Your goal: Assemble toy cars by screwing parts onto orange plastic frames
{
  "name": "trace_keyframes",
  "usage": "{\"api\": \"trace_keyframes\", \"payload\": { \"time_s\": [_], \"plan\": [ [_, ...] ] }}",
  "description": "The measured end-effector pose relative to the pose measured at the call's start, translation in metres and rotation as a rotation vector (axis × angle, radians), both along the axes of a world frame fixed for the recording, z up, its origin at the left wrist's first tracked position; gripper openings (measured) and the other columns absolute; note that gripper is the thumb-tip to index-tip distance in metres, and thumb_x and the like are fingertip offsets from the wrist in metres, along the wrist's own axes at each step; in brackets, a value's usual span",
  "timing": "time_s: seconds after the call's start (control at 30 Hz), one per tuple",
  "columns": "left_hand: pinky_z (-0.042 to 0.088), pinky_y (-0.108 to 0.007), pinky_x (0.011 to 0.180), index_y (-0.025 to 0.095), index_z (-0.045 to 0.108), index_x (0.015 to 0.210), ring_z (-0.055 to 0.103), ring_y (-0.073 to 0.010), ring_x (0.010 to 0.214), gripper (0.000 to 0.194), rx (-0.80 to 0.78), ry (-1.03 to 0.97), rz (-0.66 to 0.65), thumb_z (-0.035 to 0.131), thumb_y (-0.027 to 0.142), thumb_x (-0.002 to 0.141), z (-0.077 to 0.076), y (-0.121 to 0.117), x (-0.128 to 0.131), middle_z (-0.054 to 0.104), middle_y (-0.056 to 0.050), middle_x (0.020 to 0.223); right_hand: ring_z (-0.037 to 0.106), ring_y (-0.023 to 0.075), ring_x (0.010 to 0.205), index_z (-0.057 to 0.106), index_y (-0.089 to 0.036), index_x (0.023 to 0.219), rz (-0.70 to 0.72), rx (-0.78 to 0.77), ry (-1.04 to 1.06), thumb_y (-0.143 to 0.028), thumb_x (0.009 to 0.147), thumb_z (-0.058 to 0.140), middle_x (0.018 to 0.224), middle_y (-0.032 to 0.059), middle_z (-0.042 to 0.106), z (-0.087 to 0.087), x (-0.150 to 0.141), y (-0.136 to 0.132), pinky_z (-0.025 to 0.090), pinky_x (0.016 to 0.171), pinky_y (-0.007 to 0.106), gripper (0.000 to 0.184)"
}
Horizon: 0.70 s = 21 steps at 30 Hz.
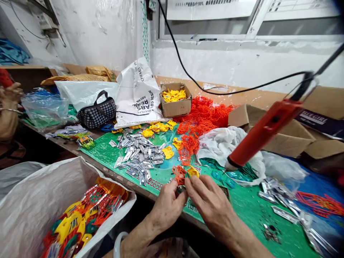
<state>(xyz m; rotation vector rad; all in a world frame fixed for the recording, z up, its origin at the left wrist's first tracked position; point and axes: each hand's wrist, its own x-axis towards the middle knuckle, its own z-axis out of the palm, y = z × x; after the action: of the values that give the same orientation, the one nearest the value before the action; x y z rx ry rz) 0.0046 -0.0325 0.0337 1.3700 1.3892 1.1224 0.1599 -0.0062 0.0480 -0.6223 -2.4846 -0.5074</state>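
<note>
Left hand (170,205) pinches orange lattice part (179,173), right hand (212,200) yellow shell (193,172), hands together; seemingly assembled pieces (68,226) (plenty) in white sack (51,182), loose silver plates (138,152) remain.

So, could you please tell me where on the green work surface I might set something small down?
The green work surface looks bare at left, between the yellow-green item and the silver pieces, and at right, between the right hand and the small scraps. Silver pieces crowd the middle; yellow pieces and orange-red mesh crowd the back.
</note>
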Motion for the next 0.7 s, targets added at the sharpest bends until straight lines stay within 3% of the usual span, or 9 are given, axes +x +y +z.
{"api": "trace_keyframes", "payload": {
  "time_s": [0.17, 0.27, 0.37, 0.5, 0.6, 0.7],
  "plan": [
    [0.045, -0.026, 0.064, 0.016, 0.065, 0.081, 0.058, -0.0182, 0.070, 0.018, 0.118, -0.019, -0.064, 0.068, 0.033, 0.077, -0.007, -0.014, 0.013, 0.067, -0.003, 0.077, 0.059, 0.0239, 0.096, 0.061, -0.008, 0.118, 0.088, -0.059, 0.231, -0.002, 0.093, 0.039, 0.114, 0.0164, 0.068, -0.006, -0.002, -0.017, 0.055, 0.085, 0.040, 0.034],
    [0.044, -0.026, 0.062, 0.016, 0.065, 0.076, 0.057, -0.0164, 0.065, 0.018, 0.249, -0.003, 0.038, 0.063, 0.034, 0.078, -0.019, -0.017, 0.017, 0.066, -0.002, 0.070, 0.061, 0.0230, 0.094, 0.061, -0.012, 0.115, 0.132, -0.090, 0.349, -0.001, 0.092, 0.038, 0.109, 0.0144, 0.069, -0.010, -0.008, -0.022, 0.056, 0.080, 0.038, 0.035],
    [0.043, -0.024, 0.057, 0.016, 0.067, 0.079, 0.054, -0.0146, 0.059, 0.021, 0.307, 0.017, 0.102, 0.064, 0.036, 0.076, -0.024, -0.020, 0.017, 0.065, -0.001, 0.067, 0.061, 0.0209, 0.102, 0.058, -0.016, 0.123, 0.161, -0.227, 0.483, -0.001, 0.090, 0.042, 0.121, 0.0146, 0.061, -0.010, -0.008, -0.025, 0.056, 0.084, 0.035, 0.040],
    [0.037, -0.022, 0.049, 0.016, 0.065, 0.067, 0.046, -0.0121, 0.051, 0.020, 0.257, 0.075, 0.156, 0.063, 0.034, 0.076, -0.017, -0.029, 0.015, 0.057, 0.002, 0.055, 0.060, 0.0234, 0.110, 0.057, -0.021, 0.127, 0.013, -0.365, 0.703, -0.016, 0.088, 0.061, 0.132, 0.0152, 0.049, -0.012, 0.002, -0.027, 0.057, 0.088, 0.037, 0.040],
    [0.039, -0.022, 0.050, 0.017, 0.061, 0.063, 0.048, -0.0124, 0.051, 0.014, 0.283, 0.115, 0.153, 0.061, 0.027, 0.072, -0.014, -0.034, 0.015, 0.056, 0.002, 0.053, 0.061, 0.0289, 0.110, 0.058, -0.022, 0.129, -0.112, -0.510, 0.696, -0.031, 0.079, 0.074, 0.128, 0.0147, 0.055, -0.012, 0.010, -0.024, 0.058, 0.087, 0.043, 0.053],
    [0.044, -0.023, 0.055, 0.016, 0.065, 0.071, 0.055, -0.0140, 0.055, 0.008, 0.305, 0.093, 0.049, 0.058, 0.017, 0.068, -0.017, -0.036, 0.015, 0.062, 0.001, 0.060, 0.065, 0.0276, 0.105, 0.062, -0.021, 0.126, -0.096, -0.743, 0.604, -0.032, 0.073, 0.080, 0.120, 0.0115, 0.064, -0.009, 0.011, -0.021, 0.058, 0.088, 0.042, 0.057]
  ]
}}
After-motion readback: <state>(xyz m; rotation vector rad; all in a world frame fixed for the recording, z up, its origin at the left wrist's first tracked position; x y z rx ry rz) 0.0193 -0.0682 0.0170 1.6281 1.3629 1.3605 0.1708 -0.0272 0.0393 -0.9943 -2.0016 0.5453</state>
